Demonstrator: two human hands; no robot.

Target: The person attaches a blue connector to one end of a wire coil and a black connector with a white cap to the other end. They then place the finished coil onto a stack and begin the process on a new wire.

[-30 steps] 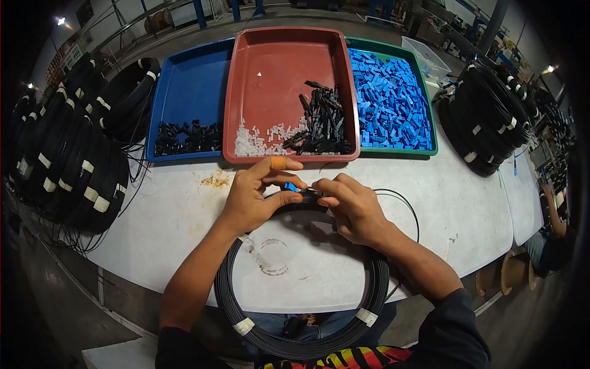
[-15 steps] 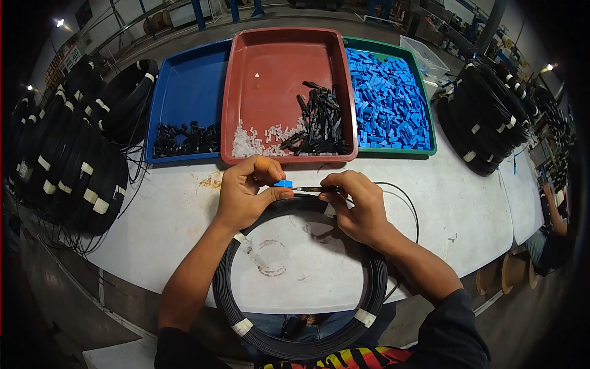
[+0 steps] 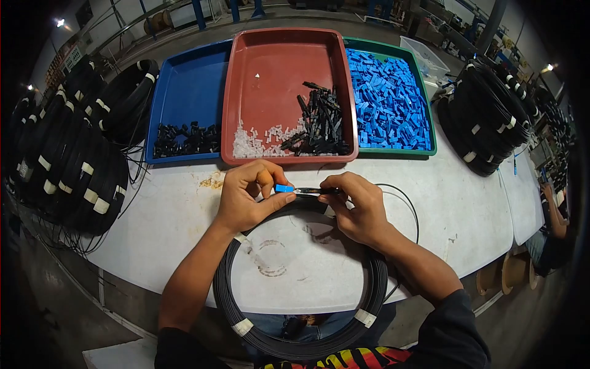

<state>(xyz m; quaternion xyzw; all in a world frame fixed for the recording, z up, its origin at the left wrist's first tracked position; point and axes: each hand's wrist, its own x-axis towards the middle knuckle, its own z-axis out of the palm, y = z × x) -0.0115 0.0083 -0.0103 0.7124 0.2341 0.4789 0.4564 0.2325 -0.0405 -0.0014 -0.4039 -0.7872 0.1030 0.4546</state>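
Between the thumb and fingers of my left hand [image 3: 251,195] is a small blue connector housing [image 3: 284,189]. My right hand [image 3: 356,200] pinches a slim black cable connector [image 3: 314,190] whose light tip points left, right at the end of the blue housing. From the right hand a thin black cable [image 3: 410,203] loops out to the right and down. Below both hands lies a coil of black cable [image 3: 225,277], bound with white tape and reaching over the table's front edge.
A blue tray [image 3: 190,92] holds small black parts. The red tray [image 3: 283,74] has clear caps and black connectors; a green tray [image 3: 393,152] is full of blue housings. Stacked cable coils stand left [image 3: 67,160] and right [image 3: 485,117] on the white table [image 3: 455,215].
My left index finger has lifted and curled back, and more of the blue housing shows. The housing has tilted and dropped slightly. My right hand has hardly moved.
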